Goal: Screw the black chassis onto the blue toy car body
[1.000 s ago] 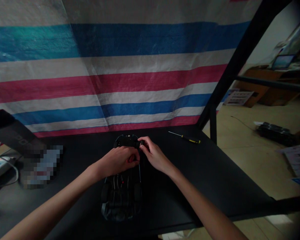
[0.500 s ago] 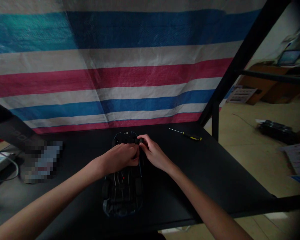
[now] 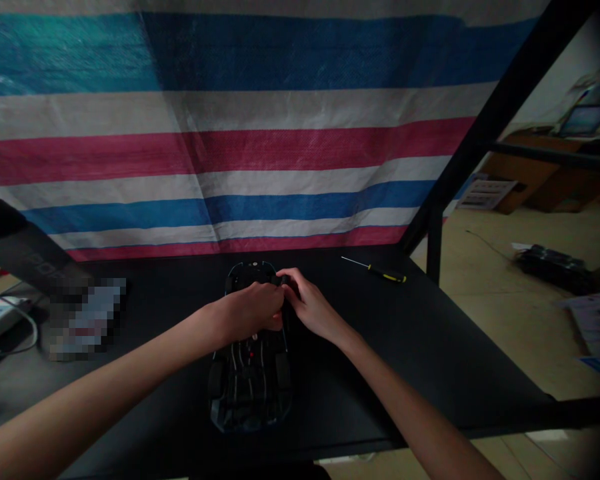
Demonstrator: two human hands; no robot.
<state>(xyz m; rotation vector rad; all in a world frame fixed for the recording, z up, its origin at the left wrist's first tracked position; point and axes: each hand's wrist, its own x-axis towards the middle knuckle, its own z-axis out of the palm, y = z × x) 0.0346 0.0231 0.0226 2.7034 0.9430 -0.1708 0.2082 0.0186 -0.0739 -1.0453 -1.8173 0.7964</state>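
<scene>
A dark toy car (image 3: 253, 387) lies upside down on the black table, its underside and wheels facing up. My left hand (image 3: 256, 308) reaches across the car, fingers curled down at its far right wheel; what they grip is hidden under the hand. From the right, my right hand (image 3: 304, 299) pinches that same far right wheel (image 3: 284, 281) between thumb and fingers. The two hands touch or nearly touch there. Off to the right, a black and yellow screwdriver (image 3: 380, 270) lies with its thin shaft pointing to the back left.
A striped tarp (image 3: 280, 147) hangs behind the black table (image 3: 370, 387). On the left are a blurred-out flat object (image 3: 93, 317), a grey box-like thing (image 3: 45, 257) and a white power strip (image 3: 3, 313) with a cable. A black frame post (image 3: 473, 140) rises at the right.
My left hand has turned slightly at the wheel, its knuckles higher and a little further right. The right hand keeps its pinch. The whole view has shifted slightly.
</scene>
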